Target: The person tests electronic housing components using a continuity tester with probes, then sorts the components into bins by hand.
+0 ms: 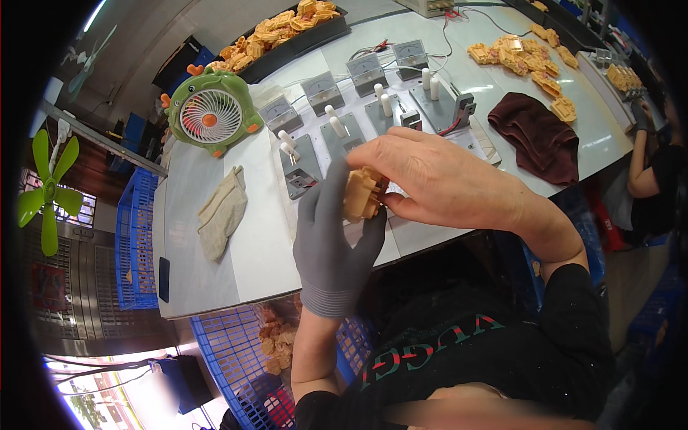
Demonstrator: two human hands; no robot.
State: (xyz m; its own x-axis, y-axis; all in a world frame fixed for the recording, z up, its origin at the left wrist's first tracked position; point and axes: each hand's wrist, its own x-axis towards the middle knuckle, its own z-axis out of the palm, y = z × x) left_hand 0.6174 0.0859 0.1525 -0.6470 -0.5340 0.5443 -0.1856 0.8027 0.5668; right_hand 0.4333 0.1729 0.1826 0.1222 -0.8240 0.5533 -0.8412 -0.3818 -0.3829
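A yellow-orange moulded plastic part [362, 194] is held up in front of the bench's near edge. My left hand [331, 240], in a grey knitted glove, has its fingers and thumb wrapped round it. From the other side my bare right hand [437, 175] grips the part's right side with bent fingers and thumb; some fingertips are hidden behind it. Just beyond my hands stands a test fixture [373, 118] with grey metal plates, paired white pegs and a row of analog panel meters [322, 93].
A green cartoon-shaped fan [211, 115] stands left of the fixture, near a beige cloth [222, 215]. Right of it lies a dark maroon cloth [534, 136]. Similar parts form a pile [516, 54] and fill a black tray [337, 32]. Another person's arm [645, 168] shows at far right.
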